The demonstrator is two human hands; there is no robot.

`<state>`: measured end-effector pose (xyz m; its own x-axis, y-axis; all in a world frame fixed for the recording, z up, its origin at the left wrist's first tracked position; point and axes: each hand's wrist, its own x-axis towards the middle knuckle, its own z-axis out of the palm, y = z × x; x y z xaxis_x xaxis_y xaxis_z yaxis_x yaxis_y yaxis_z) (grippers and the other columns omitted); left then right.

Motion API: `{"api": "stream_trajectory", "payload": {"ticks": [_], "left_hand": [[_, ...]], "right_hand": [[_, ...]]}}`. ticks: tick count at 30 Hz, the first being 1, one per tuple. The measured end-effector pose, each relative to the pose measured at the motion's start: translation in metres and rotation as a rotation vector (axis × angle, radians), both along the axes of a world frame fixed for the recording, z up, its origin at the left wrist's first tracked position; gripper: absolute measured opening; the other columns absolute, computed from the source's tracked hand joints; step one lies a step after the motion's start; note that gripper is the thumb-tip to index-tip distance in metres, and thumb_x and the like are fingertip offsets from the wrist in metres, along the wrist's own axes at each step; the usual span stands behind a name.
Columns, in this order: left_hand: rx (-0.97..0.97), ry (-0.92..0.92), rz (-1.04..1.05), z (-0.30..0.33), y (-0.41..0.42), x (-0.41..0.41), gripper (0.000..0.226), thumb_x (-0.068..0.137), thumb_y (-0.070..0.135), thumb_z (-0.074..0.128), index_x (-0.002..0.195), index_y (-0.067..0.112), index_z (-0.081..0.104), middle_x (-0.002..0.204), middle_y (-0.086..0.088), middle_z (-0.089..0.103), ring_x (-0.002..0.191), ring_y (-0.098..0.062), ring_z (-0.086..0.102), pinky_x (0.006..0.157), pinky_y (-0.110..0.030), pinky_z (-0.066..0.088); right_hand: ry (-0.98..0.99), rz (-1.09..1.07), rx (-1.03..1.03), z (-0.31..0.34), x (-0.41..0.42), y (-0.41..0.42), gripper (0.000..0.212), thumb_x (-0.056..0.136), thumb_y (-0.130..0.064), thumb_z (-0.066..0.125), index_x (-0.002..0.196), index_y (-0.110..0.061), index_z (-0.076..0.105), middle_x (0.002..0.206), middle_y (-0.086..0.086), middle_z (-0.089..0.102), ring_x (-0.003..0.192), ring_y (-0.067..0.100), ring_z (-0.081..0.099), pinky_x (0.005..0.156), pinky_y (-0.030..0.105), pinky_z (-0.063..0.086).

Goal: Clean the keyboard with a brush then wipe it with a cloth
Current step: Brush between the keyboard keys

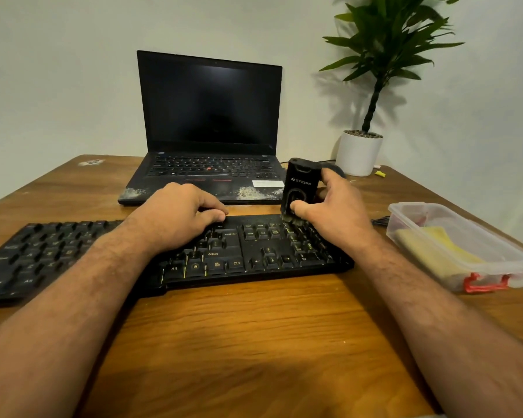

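Nearest the lens: two bare forearms reaching over the wooden table [254, 342] toward the keyboard [163, 257], taken below as the landmark for everything else

Black keyboard lying flat across the table, slightly angled, left end blurred

Left hand [178, 218] resting on the keyboard's right-centre keys near Enter, fingers curled loosely downward onto the top row, gripping nothing

Right hand [332, 212] above the keyboard's right end, over the number pad, fingers and thumb wrapped round a black brush [299, 188]; thumb pressed on the brush's front face

Brush held upright, bristles down, touching the keys at the keyboard's upper right corner; pale lettering on its casing, too blurred to read with certainty

Behind the keyboard: open black laptop [209, 122], screen dark, pale dusty patches on its palm rest

Right of the keyboard, well apart: clear plastic container [411, 218] with red clips, lid off, holding a yellow cloth [441, 251]

Behind the keyboard's right end, beyond the brush: white pot with a green plant [360, 152] against the wall; small yellow scrap [380, 174] just beside the pot

Behind the keyboard's left end, at the table's back edge: worn sticker [91, 161], detail unclear
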<state>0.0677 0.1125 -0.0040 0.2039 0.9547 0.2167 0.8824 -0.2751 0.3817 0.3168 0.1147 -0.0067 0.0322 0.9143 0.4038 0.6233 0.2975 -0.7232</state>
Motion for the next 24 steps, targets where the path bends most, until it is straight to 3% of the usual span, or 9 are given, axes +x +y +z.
{"api": "stream_trajectory", "payload": {"ticks": [4,10,14,17,20,24], "left_hand": [[-0.034,0.033,-0.006,0.000,0.001,0.001,0.020,0.096,0.037,0.061,0.111,0.046,0.071,0.120,0.013,0.069,0.106,-0.008,0.060,0.104,-0.036,0.047],[-0.018,0.048,-0.005,0.000,0.003,0.001,0.021,0.096,0.035,0.061,0.110,0.046,0.070,0.121,0.014,0.069,0.107,-0.008,0.059,0.102,-0.033,0.045],[-0.021,0.043,-0.009,-0.001,0.003,0.000,0.020,0.096,0.035,0.062,0.109,0.046,0.071,0.118,0.014,0.069,0.099,-0.004,0.056,0.098,-0.030,0.045],[-0.003,0.045,-0.009,-0.001,0.003,0.000,0.019,0.095,0.035,0.062,0.109,0.046,0.071,0.116,0.014,0.070,0.096,-0.003,0.055,0.097,-0.029,0.045],[-0.004,0.043,-0.010,-0.001,0.003,0.001,0.019,0.095,0.035,0.062,0.108,0.046,0.072,0.115,0.015,0.070,0.094,-0.003,0.055,0.097,-0.030,0.046],[-0.013,0.044,-0.009,-0.001,0.003,0.000,0.019,0.095,0.035,0.062,0.108,0.046,0.071,0.116,0.015,0.070,0.095,-0.003,0.056,0.098,-0.031,0.046]], "right_hand": [[0.005,0.028,0.020,0.000,-0.003,0.002,0.051,0.082,-0.021,0.077,0.127,-0.029,0.054,0.103,-0.020,0.059,0.087,-0.009,0.056,0.069,0.011,0.044],[-0.051,0.051,0.009,0.001,-0.006,0.005,0.050,0.082,-0.023,0.078,0.126,-0.029,0.055,0.098,-0.022,0.059,0.088,-0.006,0.057,0.073,0.016,0.050],[-0.130,0.161,-0.006,0.000,-0.009,0.002,0.052,0.083,-0.023,0.078,0.129,-0.030,0.057,0.115,-0.015,0.064,0.104,0.002,0.058,0.072,0.010,0.040],[-0.102,0.086,0.000,0.002,-0.010,0.004,0.051,0.083,-0.024,0.078,0.129,-0.029,0.057,0.112,-0.013,0.065,0.101,0.004,0.061,0.081,0.021,0.052],[-0.070,0.072,-0.006,0.003,-0.003,0.005,0.051,0.081,-0.025,0.078,0.128,-0.029,0.058,0.114,-0.013,0.067,0.102,0.006,0.064,0.089,0.030,0.054],[-0.077,0.075,-0.035,0.003,-0.003,0.003,0.049,0.082,-0.022,0.078,0.126,-0.029,0.058,0.104,-0.018,0.063,0.093,-0.001,0.063,0.076,0.019,0.052]]}}
